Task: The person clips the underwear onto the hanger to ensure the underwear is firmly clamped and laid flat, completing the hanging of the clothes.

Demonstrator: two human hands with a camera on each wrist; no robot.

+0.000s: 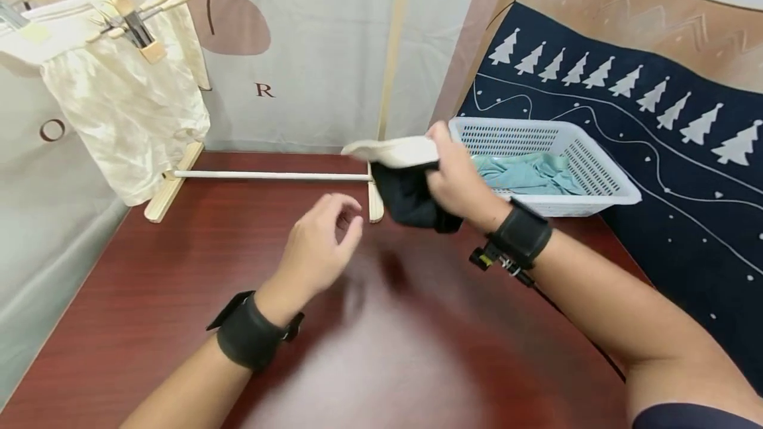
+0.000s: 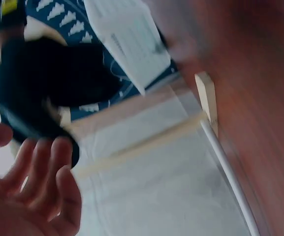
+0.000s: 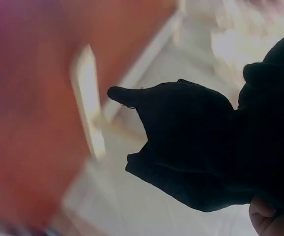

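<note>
My right hand (image 1: 456,177) grips a bundle of cloth above the table: a black garment (image 1: 411,197) hanging down with a cream-white piece (image 1: 390,149) on top. The black garment (image 3: 191,142) fills the right wrist view, and it shows dark and blurred (image 2: 43,83) in the left wrist view. My left hand (image 1: 324,240) hovers over the red-brown table (image 1: 179,283) a little left of the bundle, fingers loosely curled and holding nothing. Its fingers (image 2: 38,182) appear relaxed in the left wrist view.
A white plastic basket (image 1: 596,177) with a teal cloth (image 1: 527,174) stands at the back right. A wooden drying rack (image 1: 268,176) crosses the back of the table, with a cream garment (image 1: 122,118) on hangers at the left. Printed fabric backdrops surround the table.
</note>
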